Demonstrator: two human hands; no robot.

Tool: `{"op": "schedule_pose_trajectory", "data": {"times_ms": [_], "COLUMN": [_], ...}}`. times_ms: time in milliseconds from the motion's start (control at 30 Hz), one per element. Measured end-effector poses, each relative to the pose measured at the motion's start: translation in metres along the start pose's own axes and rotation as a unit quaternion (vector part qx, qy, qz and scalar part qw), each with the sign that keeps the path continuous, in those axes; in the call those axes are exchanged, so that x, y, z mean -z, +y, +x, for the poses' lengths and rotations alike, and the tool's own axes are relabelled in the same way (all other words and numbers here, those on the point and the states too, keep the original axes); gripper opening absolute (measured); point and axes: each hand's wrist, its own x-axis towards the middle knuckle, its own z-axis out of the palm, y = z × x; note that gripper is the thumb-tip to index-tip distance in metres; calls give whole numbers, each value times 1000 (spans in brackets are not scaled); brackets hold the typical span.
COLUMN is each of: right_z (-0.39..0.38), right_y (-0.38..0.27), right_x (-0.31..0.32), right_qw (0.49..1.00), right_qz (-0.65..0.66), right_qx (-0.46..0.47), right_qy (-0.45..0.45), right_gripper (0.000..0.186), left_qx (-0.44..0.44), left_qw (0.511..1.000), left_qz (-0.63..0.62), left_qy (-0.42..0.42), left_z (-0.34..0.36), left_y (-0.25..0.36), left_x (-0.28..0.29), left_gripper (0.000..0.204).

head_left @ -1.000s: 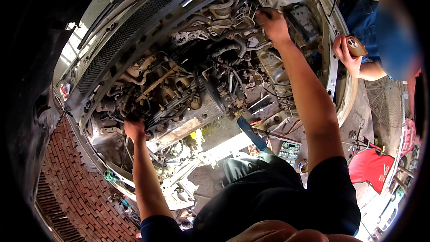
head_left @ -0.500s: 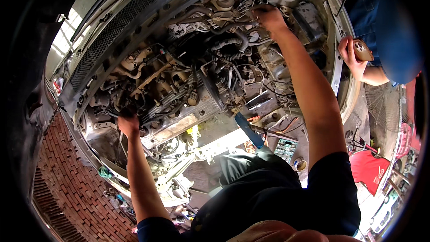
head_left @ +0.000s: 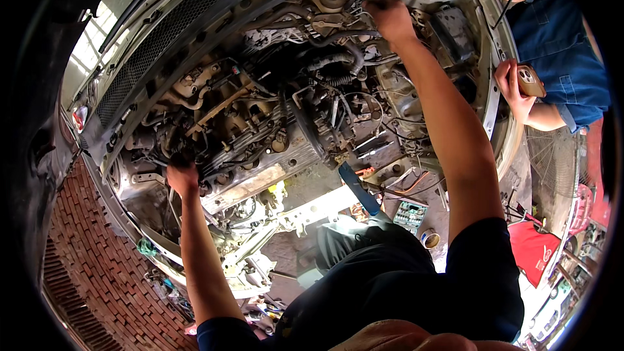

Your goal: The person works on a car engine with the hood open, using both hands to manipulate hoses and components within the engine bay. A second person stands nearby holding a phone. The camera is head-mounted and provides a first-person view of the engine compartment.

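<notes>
Both arms reach into a car's open engine bay. At its left side my left hand [head_left: 184, 178] is down among hoses and dark parts beside the engine [head_left: 250, 143]; its fingers are lost in shadow. Up at the far right my right hand [head_left: 392, 21] is curled over the pipes near the firewall. Its fingertips are dark, and whatever they grip is hidden. A black hose [head_left: 341, 36] runs just left of that hand. A dark, dusty box [head_left: 450, 34] sits to its right. Between my hands lie a corrugated hose [head_left: 335, 64] and loose wiring.
Right of the car stands another person in blue [head_left: 552, 45], holding a phone [head_left: 530, 82] over the fender. Below the bay are a blue strip-like piece [head_left: 359, 188], a green tool set [head_left: 410, 214] and a round tin [head_left: 430, 239]. Brick paving [head_left: 97, 234] is at left.
My right hand has moved slightly left and up among the pipes. My left hand has shifted a little left and down. The person's phone has turned and sits slightly lower.
</notes>
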Motion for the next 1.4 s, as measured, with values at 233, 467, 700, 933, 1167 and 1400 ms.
{"op": "schedule_pose_trajectory", "data": {"times_ms": [233,467,700,933,1167,1400], "right_z": [-52,-78,-85,-88,-100,-50], "right_y": [-5,-3,13,-13,-22,18], "right_x": [10,7,13,39,45,40], "right_qw": [935,915,949,989,995,992], "right_qz": [-287,-369,-300,-55,21,50], "right_qx": [187,108,97,113,62,-58], "right_qy": [-93,-122,-17,84,81,-104], "right_gripper": [23,43,40,22,27,36], "left_qx": [1,0,3,5,-8,-2], "left_qw": [1000,1000,1000,1000,1000,1000], "left_qz": [2,2,4,-13,10,16], "left_qy": [-1,-10,-6,-12,6,3], "left_z": [1,1,0,0,0,2], "left_y": [8,5,3,8,1,6], "left_x": [4,5,3,8,1,1], "left_gripper": [50,51,49,47,44,44]}}
